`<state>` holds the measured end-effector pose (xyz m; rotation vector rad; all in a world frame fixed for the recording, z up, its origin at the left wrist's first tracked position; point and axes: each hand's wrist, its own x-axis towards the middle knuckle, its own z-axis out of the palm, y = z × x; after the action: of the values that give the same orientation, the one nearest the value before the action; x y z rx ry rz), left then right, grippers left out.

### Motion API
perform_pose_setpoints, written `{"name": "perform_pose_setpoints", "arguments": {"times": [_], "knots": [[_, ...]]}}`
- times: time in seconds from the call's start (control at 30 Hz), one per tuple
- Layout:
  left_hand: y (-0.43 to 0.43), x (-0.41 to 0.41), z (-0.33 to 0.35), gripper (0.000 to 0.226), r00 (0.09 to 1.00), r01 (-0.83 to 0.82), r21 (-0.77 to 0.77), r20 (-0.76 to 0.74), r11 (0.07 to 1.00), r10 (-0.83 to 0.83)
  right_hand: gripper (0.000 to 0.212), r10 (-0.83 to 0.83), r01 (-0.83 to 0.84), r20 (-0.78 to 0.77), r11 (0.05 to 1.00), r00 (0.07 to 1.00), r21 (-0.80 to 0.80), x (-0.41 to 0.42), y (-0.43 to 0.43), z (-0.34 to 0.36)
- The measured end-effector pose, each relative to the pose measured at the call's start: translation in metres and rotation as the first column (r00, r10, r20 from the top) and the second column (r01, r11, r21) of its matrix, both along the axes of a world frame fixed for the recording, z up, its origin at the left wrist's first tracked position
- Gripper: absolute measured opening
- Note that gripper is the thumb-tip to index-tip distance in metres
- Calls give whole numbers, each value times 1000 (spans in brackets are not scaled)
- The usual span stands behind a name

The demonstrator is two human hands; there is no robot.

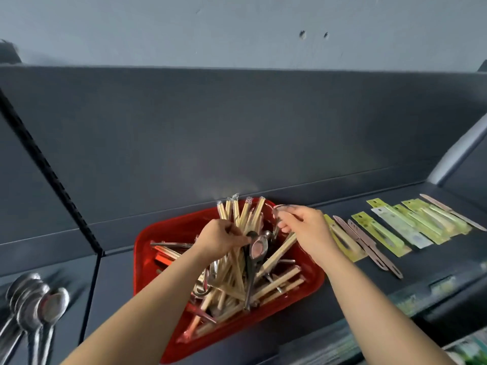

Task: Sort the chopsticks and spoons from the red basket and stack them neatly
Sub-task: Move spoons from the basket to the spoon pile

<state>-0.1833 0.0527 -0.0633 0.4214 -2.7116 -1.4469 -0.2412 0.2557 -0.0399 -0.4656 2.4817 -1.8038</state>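
1. Head view, the only one: a shallow red plastic basket (158,248) sits on a dark grey shelf (421,267), its far edge near the upright back panel. It is heaped with crossed pale wooden chopsticks (283,281) and metal pieces. The tangle is too dense to count either kind.
2. The left hand (220,239) hangs over the basket's middle, fingers curled round a bundle of chopsticks (245,214). The bundle's wrapped tips fan out toward the back panel, and its lower ends disappear into the heap.
3. A shiny steel spoon (258,247) lies bowl-up just beside the left fingertips. Whether they touch it cannot be told.
4. The right hand (305,230) is over the basket's far right corner, thumb and fingers pinching a thin metal utensil (279,208). Blur hides whether it is a spoon.
5. At lower left, beyond a black divider, lies a pile of steel spoons (39,304), smeared by blur, with the handles cut off by the frame edge.
6. Right of the basket, green card packets (382,235) and brownish flat strips (369,246) lie in a row. Their contents are unreadable.
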Motion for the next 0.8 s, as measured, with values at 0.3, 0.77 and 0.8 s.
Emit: {"name": "perform_pose_setpoints", "arguments": {"times": [0.3, 0.77, 0.8], "knots": [[8, -6, -3, 23, 993, -120, -197, -23, 973, 118, 16, 7, -85, 387, 979, 922, 185, -14, -8, -11], [-19, 25, -8, 12, 898, -405, 224, -84, 887, 431, 26, -32, -216, 422, 823, 906, 525, -27, -42, -17], [-19, 26, -11, 12, 899, -407, 228, -73, 884, 433, 27, -46, -216, 440, 822, 897, 527, -29, -44, -16]]}}
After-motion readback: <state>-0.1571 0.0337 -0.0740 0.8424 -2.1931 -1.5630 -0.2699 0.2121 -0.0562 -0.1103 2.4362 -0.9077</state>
